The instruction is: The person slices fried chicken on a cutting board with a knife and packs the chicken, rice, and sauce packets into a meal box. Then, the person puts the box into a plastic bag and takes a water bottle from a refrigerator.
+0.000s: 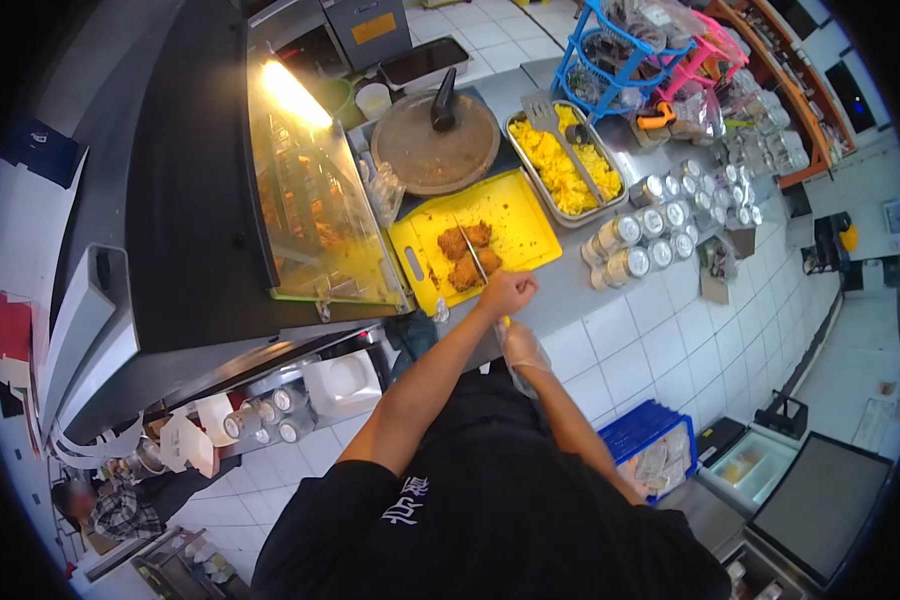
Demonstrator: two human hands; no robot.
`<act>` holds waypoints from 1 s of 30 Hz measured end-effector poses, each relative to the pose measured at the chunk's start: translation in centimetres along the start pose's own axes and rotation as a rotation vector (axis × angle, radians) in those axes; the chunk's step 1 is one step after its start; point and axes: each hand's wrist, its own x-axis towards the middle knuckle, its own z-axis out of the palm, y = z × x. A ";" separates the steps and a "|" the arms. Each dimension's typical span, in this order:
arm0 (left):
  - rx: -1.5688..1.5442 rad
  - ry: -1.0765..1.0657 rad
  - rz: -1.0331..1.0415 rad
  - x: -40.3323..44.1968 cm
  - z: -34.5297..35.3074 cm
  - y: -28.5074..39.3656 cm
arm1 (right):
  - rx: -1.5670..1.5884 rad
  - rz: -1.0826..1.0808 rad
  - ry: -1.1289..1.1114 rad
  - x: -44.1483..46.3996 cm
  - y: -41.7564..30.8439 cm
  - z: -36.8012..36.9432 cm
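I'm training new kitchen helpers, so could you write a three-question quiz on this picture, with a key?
1. Multiple choice: where is the knife blade?
A) Over the stacked jars
B) At the fried pieces on the yellow board
C) Inside the metal tray

2. True or false: the right hand is completely bare.

3. Fill in: a ____ lies across the yellow food in the tray.

Key: 1. B. 2. False; a clear plastic glove covers it. 3. Spatula.
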 end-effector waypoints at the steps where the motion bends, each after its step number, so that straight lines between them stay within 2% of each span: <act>1: 0.006 0.002 0.051 0.8 -0.2 0.3 | -0.010 -0.046 0.010 0.6 -0.7 -1.6; 2: -0.065 0.123 -0.022 1.7 -0.2 0.4 | -0.009 -0.085 0.012 0.8 -1.5 -2.4; 4: -0.033 0.081 -0.087 -0.2 0.4 -0.8 | -0.024 -0.059 -0.034 -1.5 -1.3 -1.7; 6: 0.083 0.025 -0.003 0.3 0.1 -1.3 | -0.034 0.012 0.001 -1.9 -1.7 -0.6; 7: 0.038 0.074 -0.010 1.8 -0.2 -0.9 | -0.043 0.039 0.022 -1.4 -1.8 -0.3; 8: -0.009 0.118 -0.032 2.4 -0.3 -0.6 | -0.001 -0.030 0.076 -1.1 -1.2 -0.3; 9: -0.057 0.156 -0.078 1.3 -0.1 -0.3 | 0.019 -0.005 0.039 -1.2 -1.4 -0.6; 10: -0.006 0.107 -0.074 -0.5 0.2 -0.7 | 0.043 0.026 -0.001 -1.3 -2.2 -1.4; 11: 0.047 0.056 -0.058 -1.9 0.5 -1.7 | 0.070 0.052 -0.031 -1.5 -2.7 -1.6; 12: 0.099 0.010 -0.021 -1.9 0.6 -2.5 | 0.050 0.006 0.054 -0.9 0.4 1.8; 13: 0.151 -0.019 0.028 -0.6 0.6 -2.9 | 0.035 -0.034 0.063 -0.6 0.6 1.2; 14: 0.087 0.012 0.166 0.4 0.0 -1.4 | 0.019 -0.081 0.065 0.0 0.3 0.5; 17: -0.037 0.081 -0.103 1.8 0.1 -1.0 | 0.063 -0.128 0.024 -1.3 1.1 0.9; 21: 0.032 0.050 0.008 1.2 -0.1 1.3 | 0.002 -0.121 0.093 -1.9 -0.6 -1.5; 22: 0.042 0.049 0.090 0.8 0.2 1.8 | -0.007 -0.112 0.097 -2.6 -0.8 -1.9; 26: 0.019 -0.005 0.102 0.3 1.1 2.8 | -0.005 -0.074 0.148 -3.3 0.2 -1.4; 30: 0.055 -0.039 0.093 0.6 1.3 1.6 | 0.051 -0.134 0.165 -2.7 1.0 -1.0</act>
